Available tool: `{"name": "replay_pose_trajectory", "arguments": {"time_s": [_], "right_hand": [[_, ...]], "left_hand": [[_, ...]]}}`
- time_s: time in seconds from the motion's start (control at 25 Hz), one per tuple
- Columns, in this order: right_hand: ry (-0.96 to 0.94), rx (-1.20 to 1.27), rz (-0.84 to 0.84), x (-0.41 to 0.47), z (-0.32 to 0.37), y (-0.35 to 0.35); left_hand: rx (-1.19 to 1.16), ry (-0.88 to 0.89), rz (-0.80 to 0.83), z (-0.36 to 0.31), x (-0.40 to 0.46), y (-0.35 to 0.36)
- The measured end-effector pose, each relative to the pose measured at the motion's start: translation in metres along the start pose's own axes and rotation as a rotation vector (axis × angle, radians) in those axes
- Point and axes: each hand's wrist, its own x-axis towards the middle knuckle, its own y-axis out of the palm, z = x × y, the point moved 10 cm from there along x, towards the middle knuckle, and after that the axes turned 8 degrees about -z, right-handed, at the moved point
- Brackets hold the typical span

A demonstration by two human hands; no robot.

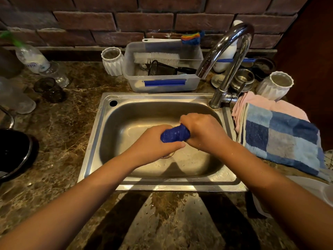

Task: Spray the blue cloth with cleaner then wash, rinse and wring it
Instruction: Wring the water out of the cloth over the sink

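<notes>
The blue cloth is bunched into a tight roll above the steel sink. My left hand grips its left end, and my right hand grips its right end from above. Only the short middle stretch of the cloth shows between the two fists. The chrome tap arches over the sink's back right corner, and no water runs from it. A white bottle stands behind the tap; I cannot tell whether it is the cleaner.
A clear plastic tub with brushes sits behind the sink between two white ribbed cups. A blue checked towel and pink cloth lie right of the sink. Glasses and a water bottle crowd the left counter; a dark bowl sits lower left.
</notes>
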Motion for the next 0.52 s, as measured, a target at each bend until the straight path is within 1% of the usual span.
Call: {"name": "replay_pose_trajectory", "arguments": {"time_s": [0.04, 0.08, 0.2, 0.32, 0.52], "right_hand": [[0.088, 0.056, 0.090, 0.002, -0.005, 0.004], [0.114, 0.094, 0.151, 0.005, -0.006, 0.004], [0.082, 0.134, 0.276, 0.010, 0.000, 0.001], [0.158, 0.234, 0.411, 0.008, -0.002, 0.009], [0.357, 0.520, 0.513, -0.011, -0.003, 0.041]], "left_hand": [[0.021, 0.036, -0.037, -0.004, 0.001, -0.004], [0.038, 0.068, -0.052, -0.007, 0.001, -0.006], [0.131, 0.160, -0.025, -0.015, 0.003, -0.009], [0.204, 0.255, -0.011, -0.018, 0.008, -0.011], [0.286, 0.358, 0.011, -0.003, 0.007, -0.002]]}}
